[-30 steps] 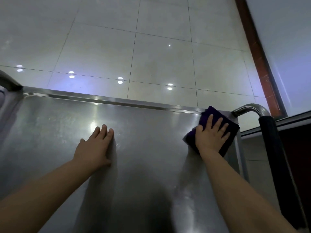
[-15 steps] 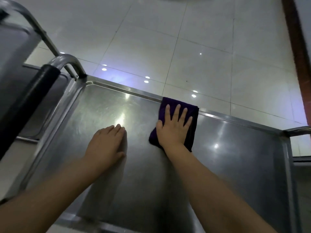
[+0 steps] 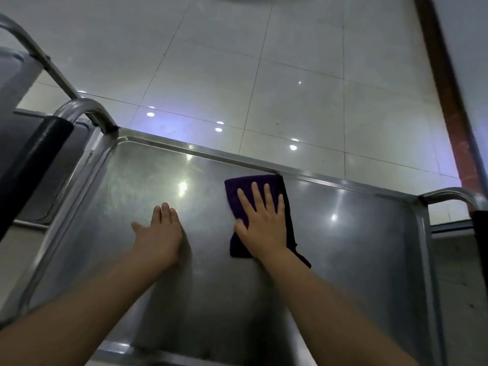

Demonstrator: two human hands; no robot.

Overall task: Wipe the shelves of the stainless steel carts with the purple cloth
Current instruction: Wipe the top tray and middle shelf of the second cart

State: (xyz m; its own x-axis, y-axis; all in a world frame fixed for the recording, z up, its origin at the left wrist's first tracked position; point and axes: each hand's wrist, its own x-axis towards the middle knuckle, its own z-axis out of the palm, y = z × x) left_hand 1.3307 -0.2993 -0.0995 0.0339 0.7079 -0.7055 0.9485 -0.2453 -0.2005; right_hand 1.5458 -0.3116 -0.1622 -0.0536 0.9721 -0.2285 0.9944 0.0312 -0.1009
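A stainless steel cart's top shelf (image 3: 356,260) fills the lower view. The folded purple cloth (image 3: 237,188) lies on it near the middle of the far rim. My right hand (image 3: 264,220) presses flat on the cloth with straight, spread fingers. Flat on the bare steel to the left of the cloth rests my left hand (image 3: 161,233), fingers together and pointing away from me.
The cart has a curved handle with a black grip at the left (image 3: 34,159) and another at the right (image 3: 454,194). A second steel cart (image 3: 15,75) stands at the left. Glossy white floor tiles (image 3: 290,75) lie beyond; a brown skirting (image 3: 446,88) runs along the right wall.
My right hand slid the cloth from the shelf's far right corner leftward to the middle of the far rim. My left hand stayed flat on the steel. The view swung left.
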